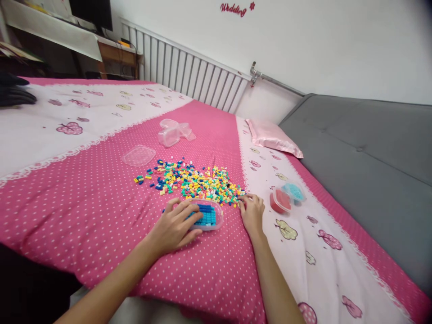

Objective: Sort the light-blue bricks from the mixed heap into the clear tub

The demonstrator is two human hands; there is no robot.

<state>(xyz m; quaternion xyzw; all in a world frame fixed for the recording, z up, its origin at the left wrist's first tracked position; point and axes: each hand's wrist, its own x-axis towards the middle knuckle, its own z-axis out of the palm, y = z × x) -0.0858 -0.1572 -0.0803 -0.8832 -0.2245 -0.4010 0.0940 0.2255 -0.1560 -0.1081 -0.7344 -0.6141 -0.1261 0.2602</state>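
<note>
A clear plastic container (218, 220) with blue and light-blue toy bricks (208, 215) in rows sits on the pink bedsheet. My left hand (175, 225) lies over its left end, fingers apart, with fingertips reaching over the bricks inside; part of the container is hidden under it. Just beyond spreads a loose pile of small toy bricks (202, 182) in yellow, green, blue, white and pink. At the pile's right edge, my right hand (252, 211) has its fingers bent and drawn together at the tips. Whatever they pinch is too small to make out.
Empty clear containers (170, 136) and a loose clear lid (139, 155) lie beyond the pile. To the right are a container of red pieces (280, 201) and one of light-blue pieces (294, 192). A pink pillow (273, 138) rests by the grey headboard (364, 148). A black glove (15, 90) is at far left.
</note>
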